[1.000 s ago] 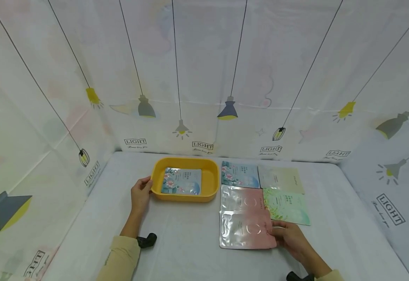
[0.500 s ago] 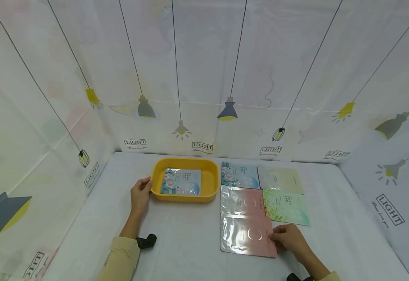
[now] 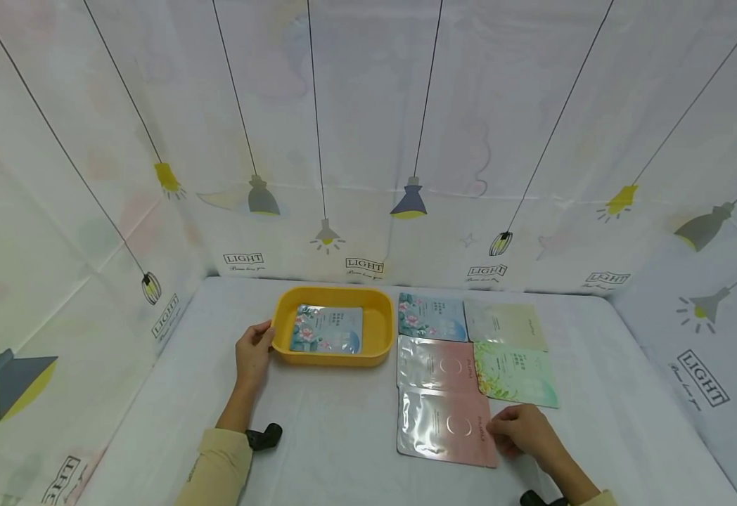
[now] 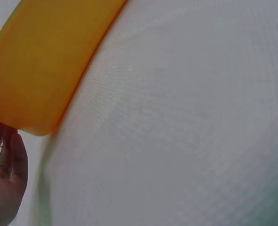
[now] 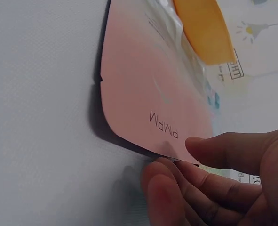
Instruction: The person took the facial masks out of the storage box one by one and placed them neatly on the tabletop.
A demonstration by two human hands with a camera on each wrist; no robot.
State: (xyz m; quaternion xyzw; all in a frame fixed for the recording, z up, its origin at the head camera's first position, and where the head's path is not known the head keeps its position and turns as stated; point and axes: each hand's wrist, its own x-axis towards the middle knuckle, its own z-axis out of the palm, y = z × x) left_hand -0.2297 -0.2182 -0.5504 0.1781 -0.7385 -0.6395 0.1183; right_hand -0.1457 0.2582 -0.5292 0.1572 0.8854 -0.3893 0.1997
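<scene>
My left hand (image 3: 253,358) grips the left end of a yellow tray (image 3: 329,359), whose side wall also fills the upper left of the left wrist view. Inside the tray lies a blue floral face mask packet (image 3: 337,330). At lower right, my right hand (image 3: 525,434) pinches the right edge of the nearest pink and silver face mask packet (image 3: 447,427). In the right wrist view, the thumb is over that packet's printed end, with curled fingers at its edge. This packet lies against another pink packet (image 3: 434,362) just beyond it.
Beyond the pink packets lie a blue floral packet (image 3: 432,316) and a pale yellow-green one (image 3: 506,325). A green packet (image 3: 515,372) sits to the right. All rest on a white-covered table (image 3: 330,436), backed by a lamp-printed cloth (image 3: 520,140).
The nearest pink packet has shifted slightly toward me, with my right hand at its edge, and now leaves more of the packet behind it uncovered. My left hand and the tray stay put.
</scene>
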